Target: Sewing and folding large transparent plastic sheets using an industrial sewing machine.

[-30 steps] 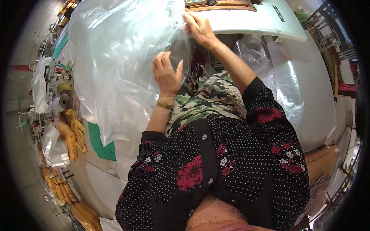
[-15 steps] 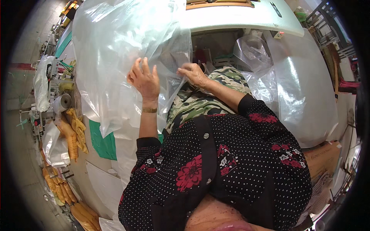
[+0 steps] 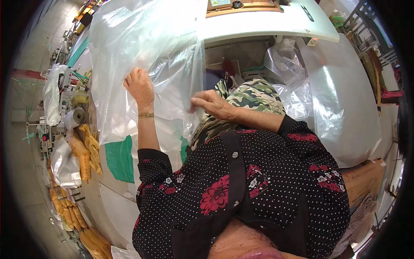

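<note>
A large clear plastic sheet [image 3: 166,47] hangs over the table edge and drapes down in front of me. My left hand [image 3: 140,88] is on the sheet's left part, fingers curled in and closed on the film. At the sheet's right edge, my right hand [image 3: 215,105] is closed with thumb and forefinger together on the film; its fingertips are a little blurred. Beneath the right forearm lies camouflage cloth [image 3: 258,97] over my lap.
Ahead is a white sewing table [image 3: 267,21] with a wooden-framed piece on top. Folded translucent plastic [image 3: 340,99] bulges on the right above a cardboard box [image 3: 364,179]. Green cloth [image 3: 120,159] lies left of my arm; yellow bundles [image 3: 79,157] and a film roll [image 3: 75,117] stand farther left.
My left hand has gone from spread fingers to curled ones and moved left and slightly down. My right hand has shifted left and down. The sheet is spread flatter, with its lower edge raised.
</note>
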A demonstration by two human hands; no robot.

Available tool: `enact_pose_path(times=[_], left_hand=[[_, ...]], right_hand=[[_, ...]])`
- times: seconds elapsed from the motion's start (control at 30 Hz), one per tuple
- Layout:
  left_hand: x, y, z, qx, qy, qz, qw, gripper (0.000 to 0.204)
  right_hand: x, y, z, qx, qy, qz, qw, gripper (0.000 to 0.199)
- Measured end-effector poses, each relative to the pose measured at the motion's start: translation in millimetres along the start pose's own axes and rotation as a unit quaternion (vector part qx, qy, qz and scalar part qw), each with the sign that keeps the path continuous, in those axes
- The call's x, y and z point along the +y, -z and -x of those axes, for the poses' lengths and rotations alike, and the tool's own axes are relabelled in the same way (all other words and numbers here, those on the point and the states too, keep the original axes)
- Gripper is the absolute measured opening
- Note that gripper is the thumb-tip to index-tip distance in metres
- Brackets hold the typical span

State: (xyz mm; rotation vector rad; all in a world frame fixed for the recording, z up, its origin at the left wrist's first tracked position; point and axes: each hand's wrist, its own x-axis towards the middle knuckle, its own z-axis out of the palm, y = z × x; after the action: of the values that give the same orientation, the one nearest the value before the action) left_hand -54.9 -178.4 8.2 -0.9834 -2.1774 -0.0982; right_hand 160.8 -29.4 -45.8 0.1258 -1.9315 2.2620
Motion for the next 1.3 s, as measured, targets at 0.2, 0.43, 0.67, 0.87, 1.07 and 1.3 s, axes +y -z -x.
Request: enact_pose_path(times=[0.2, 0.43, 0.67, 0.87, 1.07, 1.3], left_hand=[[3, 74, -10, 0.062, 0.001, 0.163, 0.985, 0.004], [79, 131, 19, -0.151, 0.109, 0.556, 0.81, 0.007], [97, 127, 28, -0.211, 0.131, 0.506, 0.826, 0.007], [90, 117, 30, -0.157, -0.01, 0.483, 0.862, 0.01], [87, 108, 33, -0.217, 0.058, 0.574, 0.787, 0.009], [87, 96, 32, -0.261, 0.221, 0.637, 0.691, 0.007]], right_hand=[[21, 24, 20, 0.106, -0.068, 0.068, 0.99, 0.031], [-64, -16, 27, 0.104, 0.113, 0.162, 0.975, 0.02], [-55, -31, 25, 0.101, 0.155, 0.306, 0.934, 0.016], [-43, -34, 25, 0.084, 0.132, 0.399, 0.904, 0.017], [-44, -34, 22, 0.046, 0.122, 0.444, 0.887, 0.018], [-45, -15, 3, -0.131, 0.237, 0.504, 0.82, 0.017]])
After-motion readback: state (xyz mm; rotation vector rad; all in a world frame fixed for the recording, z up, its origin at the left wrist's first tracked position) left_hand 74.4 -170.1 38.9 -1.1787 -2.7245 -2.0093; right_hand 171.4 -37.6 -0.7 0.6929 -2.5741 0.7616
